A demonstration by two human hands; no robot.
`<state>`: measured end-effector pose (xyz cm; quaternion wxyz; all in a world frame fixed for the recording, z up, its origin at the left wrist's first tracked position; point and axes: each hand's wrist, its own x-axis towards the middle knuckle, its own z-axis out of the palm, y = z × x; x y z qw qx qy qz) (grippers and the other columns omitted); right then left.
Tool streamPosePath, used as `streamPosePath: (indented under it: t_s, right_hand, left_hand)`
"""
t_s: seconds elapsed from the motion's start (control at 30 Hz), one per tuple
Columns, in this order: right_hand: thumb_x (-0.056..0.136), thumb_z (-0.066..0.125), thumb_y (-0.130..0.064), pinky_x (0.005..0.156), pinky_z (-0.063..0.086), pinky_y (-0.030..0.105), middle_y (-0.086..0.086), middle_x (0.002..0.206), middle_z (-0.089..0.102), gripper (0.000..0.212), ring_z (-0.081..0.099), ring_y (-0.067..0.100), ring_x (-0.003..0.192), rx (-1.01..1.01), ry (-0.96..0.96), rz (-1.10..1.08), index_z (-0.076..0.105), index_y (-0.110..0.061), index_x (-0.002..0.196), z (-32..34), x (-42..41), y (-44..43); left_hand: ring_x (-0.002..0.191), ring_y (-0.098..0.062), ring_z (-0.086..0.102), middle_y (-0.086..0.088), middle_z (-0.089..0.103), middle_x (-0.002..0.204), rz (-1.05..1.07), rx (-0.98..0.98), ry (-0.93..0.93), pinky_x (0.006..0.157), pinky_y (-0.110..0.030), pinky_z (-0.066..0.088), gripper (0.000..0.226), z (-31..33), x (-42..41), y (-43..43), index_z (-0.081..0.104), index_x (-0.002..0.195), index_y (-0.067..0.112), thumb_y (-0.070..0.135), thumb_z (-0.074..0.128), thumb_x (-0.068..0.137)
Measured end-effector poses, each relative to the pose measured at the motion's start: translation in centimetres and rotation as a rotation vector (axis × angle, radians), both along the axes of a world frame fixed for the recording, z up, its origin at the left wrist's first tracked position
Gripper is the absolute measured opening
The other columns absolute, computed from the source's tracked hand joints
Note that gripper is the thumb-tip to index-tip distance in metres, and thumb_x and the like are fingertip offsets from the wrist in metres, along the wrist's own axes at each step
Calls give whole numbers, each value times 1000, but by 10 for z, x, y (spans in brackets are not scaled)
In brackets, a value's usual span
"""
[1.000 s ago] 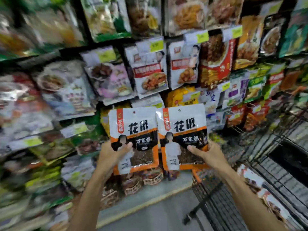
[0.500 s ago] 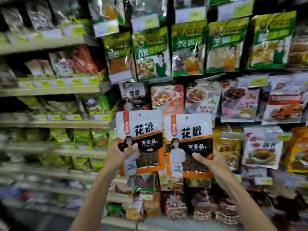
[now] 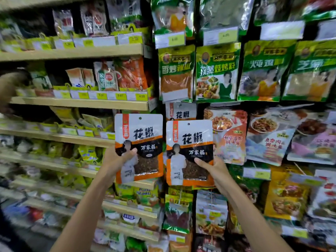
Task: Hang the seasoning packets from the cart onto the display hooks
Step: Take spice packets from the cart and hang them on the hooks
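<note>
**Two matching seasoning packets presented upright to the hook wall.** The left hand (image 3: 116, 160) grips the left packet (image 3: 143, 135) at its lower left corner, with the thumb curled across the front. The right hand (image 3: 212, 170) pinches the right packet (image 3: 192, 140) at its lower right edge, thumb on the face. These low grips likely keep the top edges free, as at the left packet's hang hole (image 3: 140, 118) at its 12 o'clock. A hung packet (image 3: 181, 111) of the same design shows just behind the right packet, at its 12 o'clock, and probably marks the intended peg. The hook itself is hidden. A wooden shelf (image 3: 78, 103) lies at 9 o'clock. The cart is out of view, and neither packet is hung yet.
</note>
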<state>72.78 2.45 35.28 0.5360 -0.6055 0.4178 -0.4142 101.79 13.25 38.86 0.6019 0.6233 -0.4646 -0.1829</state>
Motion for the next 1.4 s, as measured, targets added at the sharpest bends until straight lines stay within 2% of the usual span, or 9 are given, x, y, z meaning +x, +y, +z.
streamPosePath:
  t_s: [0.07, 0.17, 0.3, 0.4, 0.53, 0.67, 0.8, 1.13, 1.4]
  right_hand:
    - [76, 75, -45, 96, 48, 52, 24, 110, 65, 57, 58, 39, 108, -16, -5, -19, 59, 2, 103, 1, 12, -20]
    - [80, 72, -39, 94, 47, 37, 4, 121, 64, 48, 58, 22, 115, -18, -33, 31, 61, -12, 118, 8, 29, -50]
    - [79, 74, -40, 108, 38, 49, 9, 134, 55, 69, 49, 27, 128, 11, -76, 38, 50, -6, 133, 14, 49, -87]
    - [81, 73, -35, 100, 47, 34, -4, 120, 61, 50, 53, 19, 120, -2, -80, 19, 56, -6, 118, 16, 61, -112]
    - [84, 71, -28, 57, 45, 3, -17, 89, 64, 14, 62, -4, 94, -27, -74, 9, 63, -25, 95, 21, 70, -123]
    - [80, 72, -37, 104, 38, 30, -12, 124, 57, 56, 51, 6, 118, -69, -64, 27, 52, -24, 131, 19, 69, -122]
    - [66, 72, -52, 85, 45, 25, -15, 103, 70, 37, 61, -4, 96, -87, -23, 46, 68, -31, 96, 6, 63, -115]
    - [83, 71, -30, 54, 46, 4, -20, 84, 70, 11, 64, -14, 73, -87, -127, -62, 65, -28, 92, 17, 80, -116]
    - [83, 72, -28, 84, 37, 17, -28, 81, 49, 29, 46, -6, 79, -58, -181, -106, 55, -30, 107, 13, 82, -125]
  left_hand:
    - [73, -15, 61, -1, 65, 78, 20, -29, -1, 64, -27, 47, 19, 5, 10, -11, 60, 84, 12, 20, 76, 79]
    - [57, -14, 52, -1, 56, 63, 67, -51, -16, 56, -27, 41, 23, 10, 21, -29, 57, 73, 7, 19, 76, 79]
    - [55, -16, 48, -2, 53, 60, 92, -73, -11, 53, -27, 38, 23, 13, 32, -51, 58, 72, 2, 16, 75, 80]
    - [42, -8, 39, 9, 43, 46, 112, -68, 1, 48, -22, 33, 38, 14, 35, -64, 44, 57, 10, 17, 74, 80]
    - [39, 0, 42, 17, 45, 39, 107, -73, -18, 47, -19, 33, 41, 16, 37, -78, 43, 57, 28, 15, 73, 82]
    - [40, 4, 47, 19, 51, 42, 63, -89, -41, 40, -11, 35, 39, 12, 45, -83, 49, 54, 29, 15, 73, 81]
    - [42, 3, 47, 17, 52, 45, 34, -97, -26, 44, -14, 35, 37, 9, 56, -85, 49, 56, 26, 14, 74, 81]
    - [93, -15, 63, 3, 68, 96, -80, -66, 38, 82, -43, 52, 17, 18, 62, -94, 64, 94, 25, 21, 73, 81]
    - [91, -20, 63, -6, 67, 95, -98, -78, 36, 80, -42, 51, 34, 19, 66, -98, 62, 109, 14, 24, 74, 79]
